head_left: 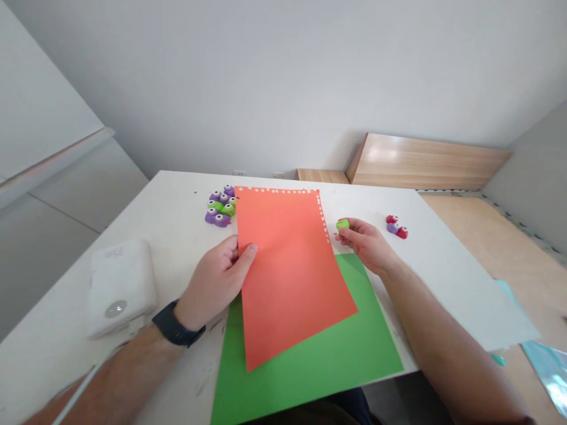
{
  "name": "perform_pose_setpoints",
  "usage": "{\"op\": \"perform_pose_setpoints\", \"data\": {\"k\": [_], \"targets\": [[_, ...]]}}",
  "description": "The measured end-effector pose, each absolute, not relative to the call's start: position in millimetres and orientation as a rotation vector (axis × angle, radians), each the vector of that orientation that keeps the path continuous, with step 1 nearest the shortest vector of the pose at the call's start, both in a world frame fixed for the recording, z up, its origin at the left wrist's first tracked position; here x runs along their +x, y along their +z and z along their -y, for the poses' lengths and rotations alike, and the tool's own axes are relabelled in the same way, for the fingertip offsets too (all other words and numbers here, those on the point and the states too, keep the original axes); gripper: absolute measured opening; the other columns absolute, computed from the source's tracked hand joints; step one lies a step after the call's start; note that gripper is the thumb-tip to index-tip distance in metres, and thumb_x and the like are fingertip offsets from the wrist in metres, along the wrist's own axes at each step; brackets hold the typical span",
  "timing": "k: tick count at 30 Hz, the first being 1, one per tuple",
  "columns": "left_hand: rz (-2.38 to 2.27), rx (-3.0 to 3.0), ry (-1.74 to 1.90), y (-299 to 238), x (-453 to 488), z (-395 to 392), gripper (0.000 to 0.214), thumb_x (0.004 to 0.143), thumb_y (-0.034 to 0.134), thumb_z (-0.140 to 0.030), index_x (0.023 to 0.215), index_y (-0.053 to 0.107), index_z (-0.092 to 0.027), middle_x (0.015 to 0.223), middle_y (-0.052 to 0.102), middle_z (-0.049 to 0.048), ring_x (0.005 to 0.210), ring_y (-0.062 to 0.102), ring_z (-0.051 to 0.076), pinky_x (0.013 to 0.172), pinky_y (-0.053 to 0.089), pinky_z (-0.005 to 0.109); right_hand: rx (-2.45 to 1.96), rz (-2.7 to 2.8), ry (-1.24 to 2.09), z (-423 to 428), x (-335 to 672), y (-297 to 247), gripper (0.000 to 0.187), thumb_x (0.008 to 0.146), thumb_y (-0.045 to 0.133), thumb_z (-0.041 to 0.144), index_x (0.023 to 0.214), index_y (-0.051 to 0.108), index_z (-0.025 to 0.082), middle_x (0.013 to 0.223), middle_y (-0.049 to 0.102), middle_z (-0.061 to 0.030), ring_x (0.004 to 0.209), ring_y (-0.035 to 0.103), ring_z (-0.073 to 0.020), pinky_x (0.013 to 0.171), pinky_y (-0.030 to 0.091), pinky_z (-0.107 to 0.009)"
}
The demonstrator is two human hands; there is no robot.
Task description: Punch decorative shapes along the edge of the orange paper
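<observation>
My left hand grips the left edge of an orange paper sheet, thumb on top and fingers behind it. Small white gaps, like punched holes, run along the sheet's top edge and the upper part of its right edge. My right hand pinches a small green craft punch just right of that edge, apart from the paper. Beneath the orange sheet lies a larger green sheet, partly covered. Tiny orange-pink scraps seem to lie by my right fingertips.
Several purple and green craft punches cluster left of the orange sheet's top. Red and purple punches sit to the right on the white table. A white box-like device with a cable is at left. Wooden boards stand behind.
</observation>
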State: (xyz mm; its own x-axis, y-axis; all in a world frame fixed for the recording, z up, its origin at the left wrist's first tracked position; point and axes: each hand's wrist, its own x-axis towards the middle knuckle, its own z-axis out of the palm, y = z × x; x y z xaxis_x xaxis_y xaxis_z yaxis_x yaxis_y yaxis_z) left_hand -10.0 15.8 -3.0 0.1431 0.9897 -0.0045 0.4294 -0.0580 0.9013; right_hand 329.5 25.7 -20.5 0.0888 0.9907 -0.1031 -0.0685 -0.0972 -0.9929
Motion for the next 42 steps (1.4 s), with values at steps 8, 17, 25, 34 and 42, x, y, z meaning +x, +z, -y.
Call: {"op": "perform_pose_setpoints", "data": {"k": [8, 17, 25, 34, 42], "targets": [[-1.369, 1.592, 0.855, -6.0, -13.2, -16.3, 0.031, 0.101, 0.061, -0.051, 0.115, 0.069, -0.025, 0.112, 0.08, 0.0052, 0.091, 0.074, 0.026, 0.075, 0.058, 0.033, -1.275, 1.054, 1.266, -24.1, 329.0, -22.5, 0.04, 0.074, 0.095, 0.044, 0.102, 0.075, 0.023, 0.097, 0.075, -0.0029, 0.091, 0.072, -0.0187, 0.081, 0.054, -0.031], [-1.342, 1.554, 0.885, -7.8, -13.8, -16.5, 0.032, 0.101, 0.062, -0.053, 0.117, 0.069, -0.026, 0.112, 0.08, 0.0046, 0.088, 0.073, 0.025, 0.072, 0.058, 0.033, -1.301, 1.008, 1.317, -23.0, 327.6, -16.5, 0.042, 0.078, 0.091, 0.054, 0.094, 0.071, 0.02, 0.102, 0.074, -0.0058, 0.073, 0.067, -0.0134, 0.054, 0.045, -0.024], [-1.333, 1.513, 0.894, -4.9, -11.6, -15.1, 0.033, 0.101, 0.063, -0.052, 0.12, 0.069, -0.026, 0.114, 0.08, 0.0042, 0.09, 0.074, 0.026, 0.07, 0.057, 0.033, -1.29, 1.049, 1.374, -18.0, 323.9, -14.8, 0.041, 0.088, 0.081, 0.057, 0.099, 0.068, 0.02, 0.106, 0.076, -0.0075, 0.063, 0.066, -0.0116, 0.046, 0.039, -0.023], [-1.315, 1.521, 0.905, -8.1, -13.9, -15.3, 0.037, 0.101, 0.065, -0.053, 0.126, 0.07, -0.026, 0.111, 0.08, 0.0036, 0.081, 0.071, 0.022, 0.069, 0.058, 0.031, -1.253, 1.032, 1.428, -17.4, 322.8, -15.7, 0.039, 0.093, 0.076, 0.057, 0.101, 0.064, 0.021, 0.112, 0.075, -0.0051, 0.059, 0.066, -0.0098, 0.043, 0.037, -0.022], [-1.269, 1.495, 0.914, -8.8, -13.1, -15.9, 0.042, 0.1, 0.065, -0.053, 0.132, 0.069, -0.026, 0.117, 0.08, 0.0046, 0.09, 0.075, 0.026, 0.072, 0.062, 0.033, -1.217, 1.02, 1.474, -16.5, 322.5, -15.3, 0.039, 0.094, 0.075, 0.058, 0.099, 0.063, 0.021, 0.101, 0.073, -0.0044, 0.058, 0.064, -0.0101, 0.043, 0.034, -0.022]]}}
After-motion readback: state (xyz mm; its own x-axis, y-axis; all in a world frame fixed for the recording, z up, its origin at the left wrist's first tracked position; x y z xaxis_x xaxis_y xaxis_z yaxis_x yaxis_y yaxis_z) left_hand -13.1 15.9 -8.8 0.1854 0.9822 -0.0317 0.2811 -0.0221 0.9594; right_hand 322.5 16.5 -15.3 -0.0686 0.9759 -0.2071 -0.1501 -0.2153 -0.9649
